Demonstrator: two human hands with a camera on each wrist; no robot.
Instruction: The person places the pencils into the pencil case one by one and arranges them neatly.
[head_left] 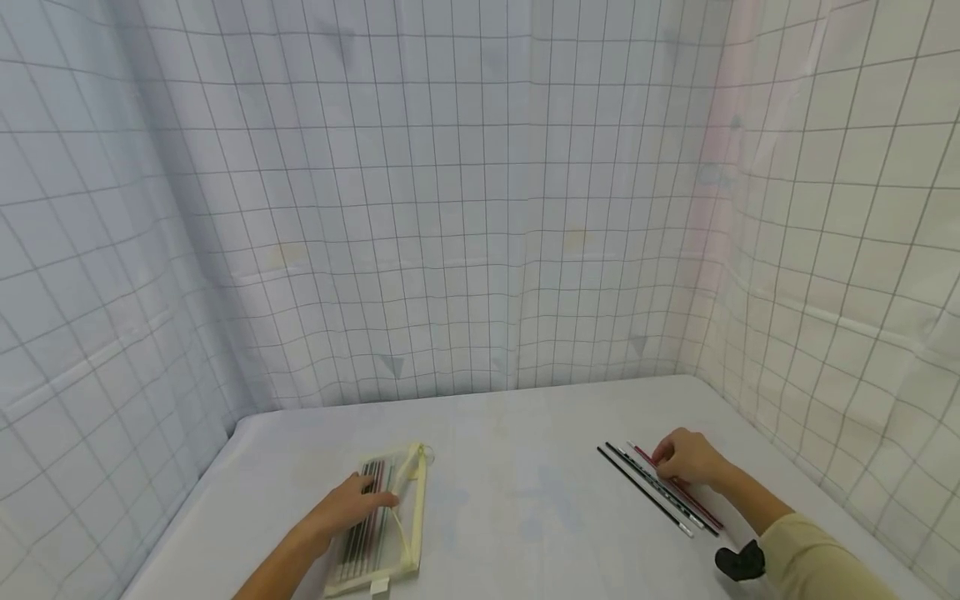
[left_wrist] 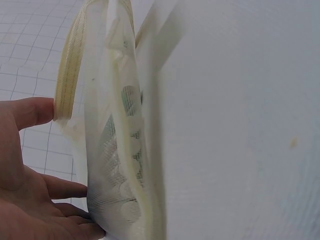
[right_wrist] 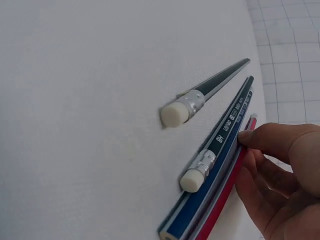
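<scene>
Nearest, at the left, the mesh pouch (head_left: 419, 518) lies on the white table (head_left: 517, 500) with pencils inside. It should prove light and limp, so its firmer zip edge (left_wrist: 71, 75) looks the better hold. The left hand (head_left: 352, 504) rests there, thumb against that edge, fingers extended to the mesh, nothing pinched.

Slightly farther, at the right, one dark pencil (right_wrist: 220, 82) lies apart; an HB-marked pencil (right_wrist: 225, 130) and a blue pencil (right_wrist: 187, 212) lie close beside the red pencil (right_wrist: 220, 202). The right hand (head_left: 688, 457) pinches this red one — thumb and fingers narrow. It looks light, stiff and smooth, liable to slide or roll; mid-shaft seems surest — the lead is probably the fragile part.

Beyond hangs the gridded curtain (head_left: 465, 208).
</scene>
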